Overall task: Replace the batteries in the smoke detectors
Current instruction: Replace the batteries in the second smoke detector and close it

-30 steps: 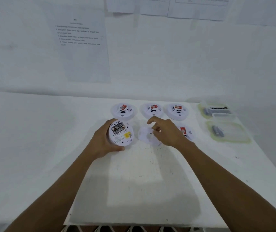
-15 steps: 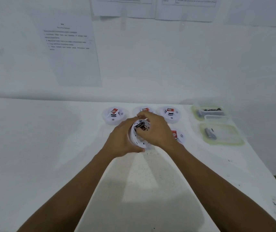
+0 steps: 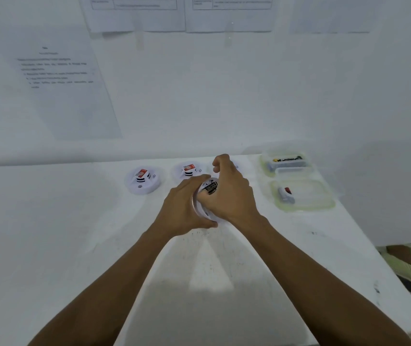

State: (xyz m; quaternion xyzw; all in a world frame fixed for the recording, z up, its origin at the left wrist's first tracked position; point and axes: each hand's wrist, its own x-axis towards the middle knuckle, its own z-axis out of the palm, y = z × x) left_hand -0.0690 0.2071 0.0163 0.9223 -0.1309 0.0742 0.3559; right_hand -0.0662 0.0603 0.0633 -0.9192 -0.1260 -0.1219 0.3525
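We hold one smoke detector in both hands above the white table.

Our white table (image 3: 74, 245) stands against a wall with printed sheets (image 3: 57, 78) taped to it. At the table's right edge lie two clear containers. The far container (image 3: 265, 166) holds dark pieces, and the near container (image 3: 329, 203) holds a grey item with a red end. Our left hand (image 3: 184, 211) curls round the left rim of the held smoke detector (image 3: 200, 208), which is tilted with its back toward us, over the table's middle. Our right hand (image 3: 231, 196) clasps its right side, fingers curled, forefinger raised. Two more detectors (image 3: 143, 181) (image 3: 189, 171) sit face up behind. Dark batteries (image 3: 210, 188) show in the held unit's back.
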